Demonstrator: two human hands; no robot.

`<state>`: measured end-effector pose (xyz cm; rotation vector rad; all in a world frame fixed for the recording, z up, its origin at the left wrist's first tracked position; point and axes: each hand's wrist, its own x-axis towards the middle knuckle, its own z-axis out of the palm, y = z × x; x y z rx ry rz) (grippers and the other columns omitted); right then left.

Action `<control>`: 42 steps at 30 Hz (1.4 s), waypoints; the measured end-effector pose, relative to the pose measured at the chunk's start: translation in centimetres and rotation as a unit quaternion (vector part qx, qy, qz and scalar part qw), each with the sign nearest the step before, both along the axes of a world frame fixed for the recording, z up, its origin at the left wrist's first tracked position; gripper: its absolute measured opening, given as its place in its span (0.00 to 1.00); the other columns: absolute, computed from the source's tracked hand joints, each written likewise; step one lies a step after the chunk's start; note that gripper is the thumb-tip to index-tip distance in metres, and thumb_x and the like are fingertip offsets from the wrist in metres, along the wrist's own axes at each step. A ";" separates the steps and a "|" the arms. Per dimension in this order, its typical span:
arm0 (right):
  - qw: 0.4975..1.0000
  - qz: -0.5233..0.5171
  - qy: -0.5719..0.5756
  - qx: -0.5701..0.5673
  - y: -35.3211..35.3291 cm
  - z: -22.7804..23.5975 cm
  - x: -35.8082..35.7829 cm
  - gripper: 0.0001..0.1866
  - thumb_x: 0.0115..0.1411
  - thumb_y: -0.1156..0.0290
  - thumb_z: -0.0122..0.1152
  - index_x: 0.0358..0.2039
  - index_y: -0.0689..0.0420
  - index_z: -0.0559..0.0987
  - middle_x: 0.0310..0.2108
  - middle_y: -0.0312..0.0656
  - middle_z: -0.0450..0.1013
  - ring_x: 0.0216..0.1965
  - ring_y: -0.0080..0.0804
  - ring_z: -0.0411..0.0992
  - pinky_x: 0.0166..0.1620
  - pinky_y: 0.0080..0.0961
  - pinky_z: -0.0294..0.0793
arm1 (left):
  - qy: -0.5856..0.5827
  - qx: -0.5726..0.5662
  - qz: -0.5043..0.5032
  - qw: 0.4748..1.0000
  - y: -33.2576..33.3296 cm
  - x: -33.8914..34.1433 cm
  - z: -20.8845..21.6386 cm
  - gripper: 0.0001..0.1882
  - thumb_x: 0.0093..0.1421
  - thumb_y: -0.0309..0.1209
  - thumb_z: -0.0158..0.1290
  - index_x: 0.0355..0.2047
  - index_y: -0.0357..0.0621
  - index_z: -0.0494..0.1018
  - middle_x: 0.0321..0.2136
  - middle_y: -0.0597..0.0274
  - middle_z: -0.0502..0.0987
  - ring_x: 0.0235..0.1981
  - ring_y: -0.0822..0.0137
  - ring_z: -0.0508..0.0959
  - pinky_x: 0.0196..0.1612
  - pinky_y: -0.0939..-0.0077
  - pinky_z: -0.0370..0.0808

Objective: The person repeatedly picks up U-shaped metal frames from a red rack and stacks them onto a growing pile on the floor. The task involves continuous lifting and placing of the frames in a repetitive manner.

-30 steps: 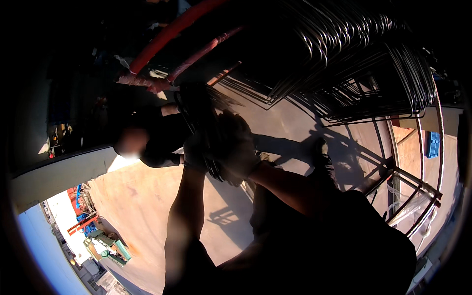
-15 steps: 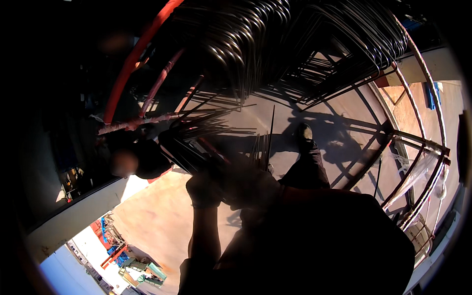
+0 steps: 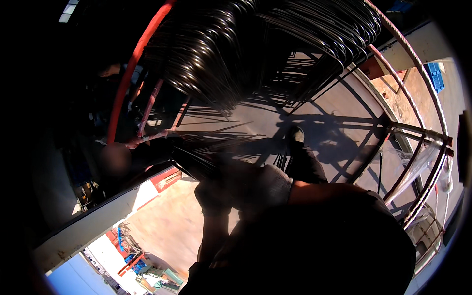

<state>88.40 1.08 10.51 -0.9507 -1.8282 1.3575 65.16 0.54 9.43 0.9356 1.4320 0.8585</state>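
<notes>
My left hand [image 3: 212,196], in a dark glove, is closed at the near end of a bundle of thin dark metal rods [image 3: 194,162]. Close beside it, my right hand [image 3: 276,184], in a greyish glove, is closed on the same bundle. Deep shadow hides most fingers of both hands. The rods fan out ahead of the hands, and some short ends show by my right hand. Beyond them, many bent metal rods [image 3: 204,54] hang in a dense row, with a second row of bent rods [image 3: 334,34] to the right.
A red curved bar [image 3: 135,66] stands at left, with a person [image 3: 162,150] near its foot and another person [image 3: 135,81] behind. At right is a metal frame [image 3: 418,130] with wrapped bars and clear plastic [image 3: 415,174]. My shoe [image 3: 296,135] is on the pale floor [image 3: 324,128].
The view has shifted, so the hanging rods appear further left. My right hand and wrist show more plainly, and the held bundle lies lower and flatter. Both hands remain close together.
</notes>
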 end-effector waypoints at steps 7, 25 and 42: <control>0.987 -0.101 -0.001 -0.129 3.7 1.8 11.7 0.39 0.69 0.60 0.67 0.75 0.62 0.64 0.51 0.61 0.82 0.52 0.49 0.84 0.54 0.36 0.84 | -0.394 -0.133 0.070 0.907 7.7 12.7 1.3 0.35 0.56 0.33 0.57 0.65 0.34 0.70 0.56 0.46 0.79 0.58 0.47 0.80 0.65 0.53 0.76; 0.792 -0.492 -0.328 0.154 15.4 -8.8 30.4 0.37 0.63 0.48 0.69 0.68 0.51 0.74 0.67 0.50 0.70 0.69 0.61 0.61 0.72 0.56 0.60 | -0.304 -0.201 0.046 0.930 31.8 37.8 -14.0 0.16 0.59 0.27 0.60 0.47 0.35 0.79 0.52 0.48 0.82 0.54 0.48 0.80 0.65 0.57 0.75; 0.766 -0.615 -0.176 0.058 15.9 -14.0 29.1 0.71 0.49 0.36 0.79 0.79 0.61 0.49 0.76 0.70 0.46 0.77 0.72 0.46 0.76 0.63 0.49 | -0.495 -0.128 -0.067 0.857 36.2 39.8 -30.6 0.26 0.76 0.48 0.44 0.63 0.44 0.74 0.65 0.51 0.73 0.64 0.51 0.73 0.69 0.55 0.70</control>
